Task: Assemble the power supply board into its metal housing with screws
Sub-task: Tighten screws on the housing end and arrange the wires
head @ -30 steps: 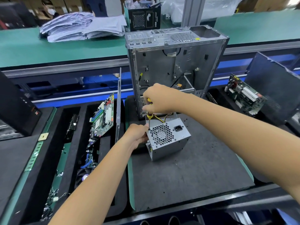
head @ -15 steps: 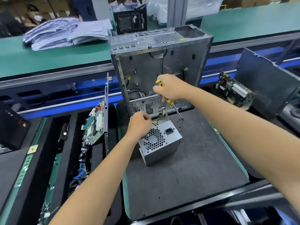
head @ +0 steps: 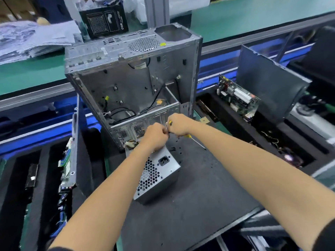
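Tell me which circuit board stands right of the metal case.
The green board with the white block, leaning in the black tray; the other board stands left of the case.

Ahead of you a green tabletop [head: 253,17] runs the full width, edged by a grey rail [head: 36,101] with blue panels [head: 36,136] beneath. A grey metal post [head: 157,11] rises behind it. Papers [head: 34,38] sit heaped at far left, beside a black box [head: 104,21]. Light is bright and even.
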